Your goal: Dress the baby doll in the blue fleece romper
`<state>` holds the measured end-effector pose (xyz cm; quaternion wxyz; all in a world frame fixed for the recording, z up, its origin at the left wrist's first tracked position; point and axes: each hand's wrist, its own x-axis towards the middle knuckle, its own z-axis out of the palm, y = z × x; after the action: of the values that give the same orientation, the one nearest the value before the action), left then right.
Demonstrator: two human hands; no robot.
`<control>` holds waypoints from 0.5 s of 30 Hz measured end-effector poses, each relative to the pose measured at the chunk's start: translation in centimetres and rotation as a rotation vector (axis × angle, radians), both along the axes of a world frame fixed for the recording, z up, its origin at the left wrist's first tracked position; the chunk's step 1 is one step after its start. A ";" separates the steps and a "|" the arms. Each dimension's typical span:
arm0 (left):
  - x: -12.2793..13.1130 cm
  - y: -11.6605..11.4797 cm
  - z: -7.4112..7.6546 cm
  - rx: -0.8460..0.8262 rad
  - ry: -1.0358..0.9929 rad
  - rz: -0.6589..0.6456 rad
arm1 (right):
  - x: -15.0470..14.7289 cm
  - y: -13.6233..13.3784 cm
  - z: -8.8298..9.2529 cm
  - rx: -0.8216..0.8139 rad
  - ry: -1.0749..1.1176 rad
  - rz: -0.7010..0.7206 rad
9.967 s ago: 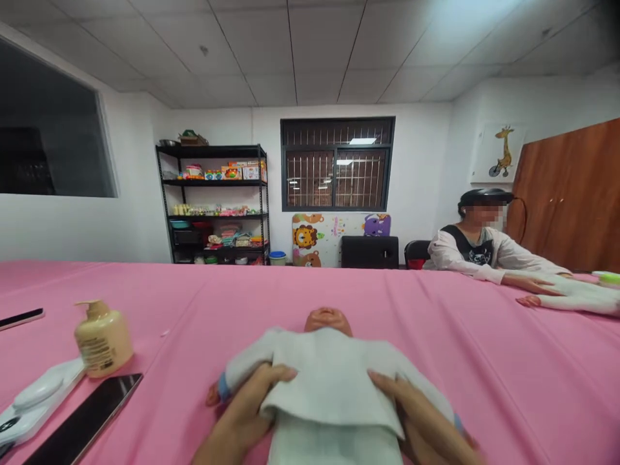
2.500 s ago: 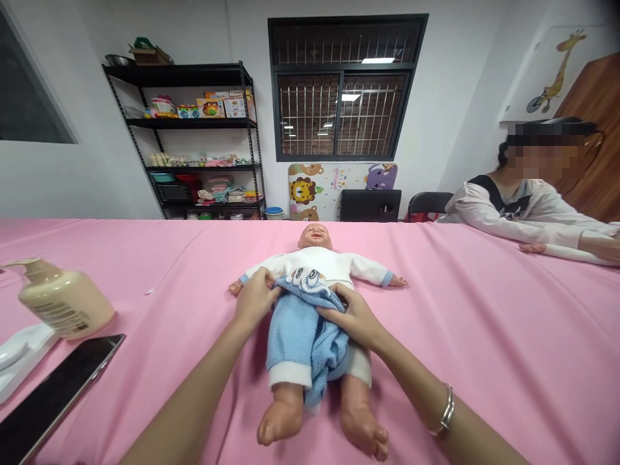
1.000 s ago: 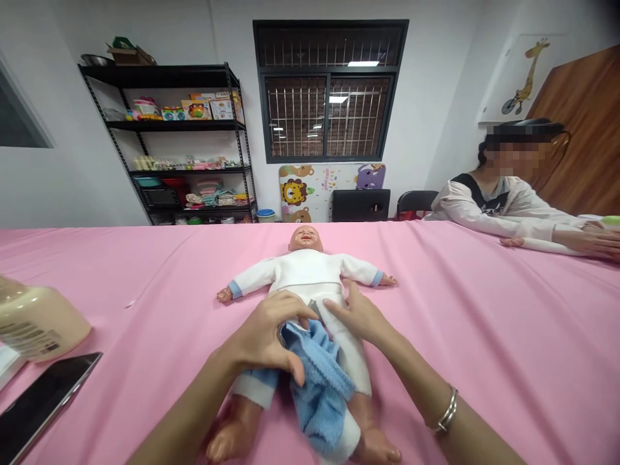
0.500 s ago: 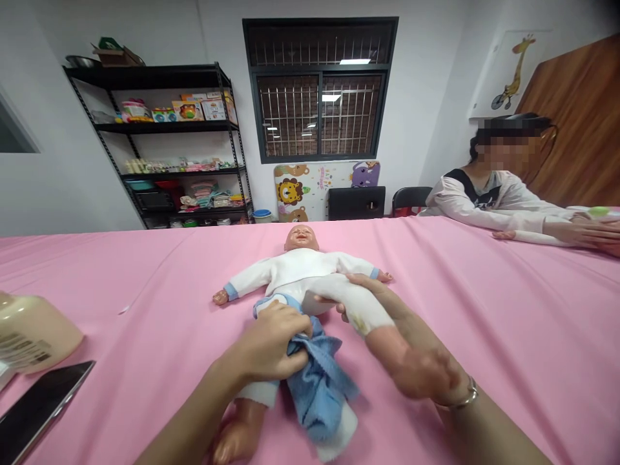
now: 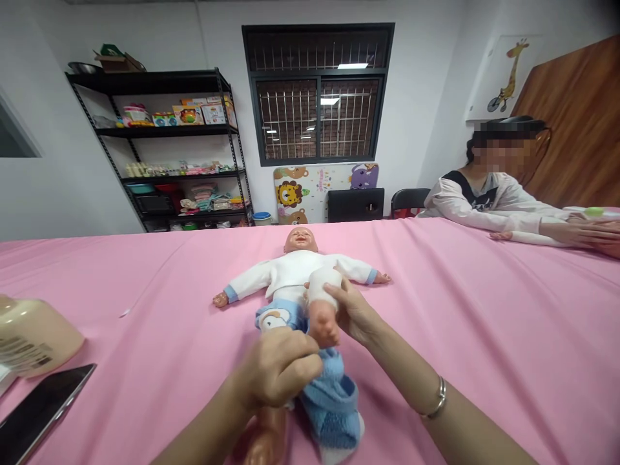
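Note:
A baby doll (image 5: 293,270) in a white top with blue cuffs lies on its back, head away from me. My right hand (image 5: 356,309) is wrapped round its raised, bent leg, whose bare foot (image 5: 323,323) points at me. Blue trousers (image 5: 334,397) cover part of the doll's other leg; their loose leg hangs bunched toward me. My left hand (image 5: 283,367) is closed on the trouser cloth just below the raised foot; its fingertips are partly hidden. Under my left forearm, the doll's other bare foot (image 5: 264,442) sticks out.
A cream bottle (image 5: 39,336) and a dark phone (image 5: 46,407) lie on the pink tablecloth (image 5: 159,361) at the left. Across the table at the right sits another person (image 5: 484,194), hands on another doll. Black shelves (image 5: 159,81) stand at the back wall.
My right hand has bent the doll's leg up and inward, so its foot now sits near the middle. My left hand has moved slightly right and toward me with the trouser cloth.

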<state>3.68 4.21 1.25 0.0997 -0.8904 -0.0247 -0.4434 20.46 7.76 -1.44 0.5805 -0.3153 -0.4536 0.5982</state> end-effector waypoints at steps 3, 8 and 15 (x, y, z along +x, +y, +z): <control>0.1 -0.2 -0.2 0.030 -0.035 0.023 | -0.7 -0.5 0.4 -0.124 0.115 0.010; -0.1 0.9 -0.9 -0.273 -0.218 0.228 | -0.7 -0.6 -0.1 -0.067 -0.033 0.111; 0.6 3.7 -1.5 -0.662 -0.187 0.509 | -0.6 -0.1 -0.8 -0.135 -0.023 0.282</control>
<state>4.28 7.86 -0.23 -0.0879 -0.7960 -0.3934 -0.4515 19.83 7.67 -2.25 0.4631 -0.2937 -0.4586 0.6992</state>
